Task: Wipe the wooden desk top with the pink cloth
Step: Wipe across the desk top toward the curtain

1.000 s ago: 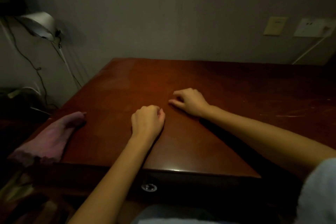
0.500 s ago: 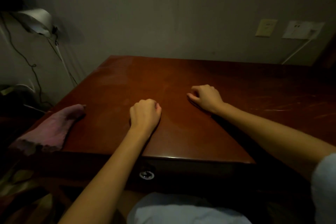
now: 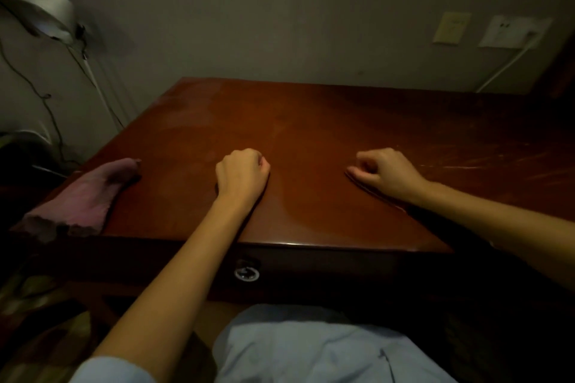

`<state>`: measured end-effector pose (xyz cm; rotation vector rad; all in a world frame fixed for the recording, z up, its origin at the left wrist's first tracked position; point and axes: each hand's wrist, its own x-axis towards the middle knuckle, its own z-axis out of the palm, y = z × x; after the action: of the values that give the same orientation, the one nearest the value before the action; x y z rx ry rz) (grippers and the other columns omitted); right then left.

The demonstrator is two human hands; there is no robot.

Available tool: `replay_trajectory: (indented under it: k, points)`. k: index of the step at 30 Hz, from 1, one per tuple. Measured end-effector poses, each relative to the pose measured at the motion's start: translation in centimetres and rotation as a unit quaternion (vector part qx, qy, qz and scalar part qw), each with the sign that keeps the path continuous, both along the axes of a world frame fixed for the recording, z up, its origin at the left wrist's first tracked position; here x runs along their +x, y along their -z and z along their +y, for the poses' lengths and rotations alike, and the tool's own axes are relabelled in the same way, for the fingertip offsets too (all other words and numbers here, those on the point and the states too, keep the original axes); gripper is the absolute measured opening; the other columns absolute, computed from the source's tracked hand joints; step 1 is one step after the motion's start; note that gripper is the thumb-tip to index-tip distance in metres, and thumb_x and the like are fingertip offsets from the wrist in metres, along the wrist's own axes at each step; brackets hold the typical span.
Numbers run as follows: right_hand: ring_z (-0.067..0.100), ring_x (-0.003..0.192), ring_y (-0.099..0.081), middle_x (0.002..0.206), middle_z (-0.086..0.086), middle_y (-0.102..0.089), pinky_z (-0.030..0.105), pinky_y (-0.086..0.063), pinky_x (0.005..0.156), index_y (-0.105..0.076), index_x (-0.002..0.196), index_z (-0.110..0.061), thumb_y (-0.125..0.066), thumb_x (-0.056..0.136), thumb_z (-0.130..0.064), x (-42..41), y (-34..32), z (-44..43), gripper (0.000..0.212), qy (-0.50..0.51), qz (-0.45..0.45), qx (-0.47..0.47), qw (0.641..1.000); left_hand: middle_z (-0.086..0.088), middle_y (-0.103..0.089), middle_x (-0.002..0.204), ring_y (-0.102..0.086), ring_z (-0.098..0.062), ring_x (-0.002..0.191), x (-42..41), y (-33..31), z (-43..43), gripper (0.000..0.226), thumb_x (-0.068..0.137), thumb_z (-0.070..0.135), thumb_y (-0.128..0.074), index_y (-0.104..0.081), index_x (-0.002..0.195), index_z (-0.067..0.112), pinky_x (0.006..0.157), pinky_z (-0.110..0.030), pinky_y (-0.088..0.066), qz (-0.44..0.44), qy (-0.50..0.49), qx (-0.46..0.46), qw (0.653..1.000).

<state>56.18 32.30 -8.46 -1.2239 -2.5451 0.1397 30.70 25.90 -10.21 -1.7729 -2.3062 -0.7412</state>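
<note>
The pink cloth [image 3: 84,199] lies crumpled on the near left corner of the reddish-brown wooden desk top [image 3: 311,121], part of it hanging over the front edge. My left hand [image 3: 242,172] rests on the desk as a closed fist, a hand's width to the right of the cloth, holding nothing. My right hand [image 3: 384,171] rests on the wood further right with its fingers curled under and the thumb stretched to the left; nothing is in it. Pale scratches streak the desk surface at the right.
A white desk lamp [image 3: 46,15] with dangling cables hangs beyond the desk's left side. The grey wall behind carries a switch plate [image 3: 451,28] and a socket [image 3: 513,31] with a white cord. A round drawer lock [image 3: 246,272] sits in the desk front.
My right hand has slid to the right across the desk, away from my left fist. The left hand and the cloth have stayed put.
</note>
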Motion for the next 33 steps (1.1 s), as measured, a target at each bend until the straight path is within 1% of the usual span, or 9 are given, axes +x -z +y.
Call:
replay_trajectory:
  k: [4,8,11,15,18,20,25,28,33]
  points:
    - [0.011,0.062,-0.050,0.067,-0.009,-0.049,0.026,-0.037,0.059,-0.050,0.083,-0.023,-0.050,0.096,-0.036,-4.9,0.3,0.7,0.018,0.074,-0.016,0.036,0.996,-0.002,-0.055,0.062,-0.060,-0.027,0.066,0.0,0.0,0.0,0.034,0.095,0.027,-0.047,-0.056,0.065,0.015,0.056,-0.029,-0.040,0.005,-0.002,-0.005,1.000]
    - [0.019,0.075,-0.057,0.085,-0.003,-0.062,0.028,-0.036,0.061,-0.053,0.084,-0.027,-0.051,0.092,-0.040,-8.7,1.0,-6.4,0.015,-0.056,-0.007,0.053,0.997,-0.003,-0.056,0.067,-0.061,-0.030,0.072,-0.1,0.1,-0.1,0.032,0.095,0.028,-0.047,-0.057,0.068,0.015,0.059,-0.030,-0.037,0.013,-0.020,-0.003,1.000]
    - [0.016,0.065,-0.055,0.076,-0.008,-0.055,0.032,-0.041,0.052,-0.042,0.074,-0.031,-0.048,0.091,-0.042,-5.8,1.0,-11.4,0.021,-0.157,0.017,0.011,0.987,-0.003,-0.058,0.067,-0.060,-0.029,0.070,-0.2,0.3,0.0,0.033,0.095,0.028,-0.047,-0.060,0.069,0.014,0.060,-0.030,-0.039,0.015,-0.020,-0.001,1.000]
    - [-0.006,0.063,-0.048,0.073,-0.023,-0.050,0.015,-0.039,0.058,-0.054,0.085,-0.036,-0.051,0.093,-0.038,1.7,0.5,-9.4,0.009,-0.034,0.027,-0.033,0.999,-0.003,-0.058,0.061,-0.061,-0.025,0.062,0.0,0.4,-0.1,0.034,0.096,0.028,-0.049,-0.062,0.069,0.014,0.061,-0.033,-0.053,0.017,-0.002,-0.010,1.000]
    - [0.001,0.053,-0.050,0.072,-0.010,-0.057,0.011,-0.033,0.050,-0.055,0.085,-0.026,-0.052,0.095,-0.035,4.7,0.2,-4.0,0.014,0.117,0.007,-0.029,0.993,-0.001,-0.058,0.061,-0.060,-0.021,0.060,1.2,-0.2,-0.1,0.032,0.096,0.031,-0.050,-0.063,0.072,0.014,0.059,-0.031,-0.053,0.022,0.024,-0.023,0.999]
    - [0.009,0.057,-0.054,0.075,-0.005,-0.059,0.016,-0.035,0.051,-0.054,0.083,-0.025,-0.051,0.095,-0.038,4.0,0.3,-1.6,0.018,0.163,0.002,-0.011,0.987,0.001,-0.056,0.060,-0.059,-0.019,0.061,2.9,-0.8,0.1,0.032,0.096,0.031,-0.050,-0.062,0.072,0.015,0.059,-0.030,-0.051,0.021,0.055,-0.015,0.998]
    - [0.018,0.078,-0.061,0.084,-0.005,-0.062,0.029,-0.043,0.064,-0.058,0.089,-0.031,-0.053,0.090,-0.040,-2.8,1.0,-6.2,0.010,0.057,0.013,0.026,0.998,0.001,-0.053,0.067,-0.054,-0.022,0.069,7.2,-1.4,1.0,0.030,0.096,0.032,-0.047,-0.058,0.072,0.017,0.061,-0.030,-0.038,0.016,0.092,0.005,0.996]
    - [0.019,0.075,-0.059,0.081,-0.006,-0.060,0.034,-0.046,0.060,-0.053,0.081,-0.026,-0.050,0.089,-0.043,-2.1,1.1,-10.7,0.019,-0.023,0.031,0.008,0.999,-0.002,-0.061,0.069,-0.062,-0.024,0.070,7.6,-0.2,1.2,0.032,0.096,0.033,-0.047,-0.058,0.069,0.017,0.062,-0.032,-0.048,0.011,0.101,0.006,0.995]
    - [0.005,0.073,-0.059,0.083,-0.014,-0.061,0.028,-0.053,0.066,-0.062,0.087,-0.027,-0.047,0.090,-0.046,6.9,1.7,-10.6,0.025,0.125,0.056,0.007,0.991,0.006,-0.051,0.056,-0.052,-0.008,0.051,7.8,0.5,1.4,0.031,0.097,0.031,-0.049,-0.059,0.070,0.020,0.052,-0.024,-0.043,-0.001,0.120,0.021,0.993]
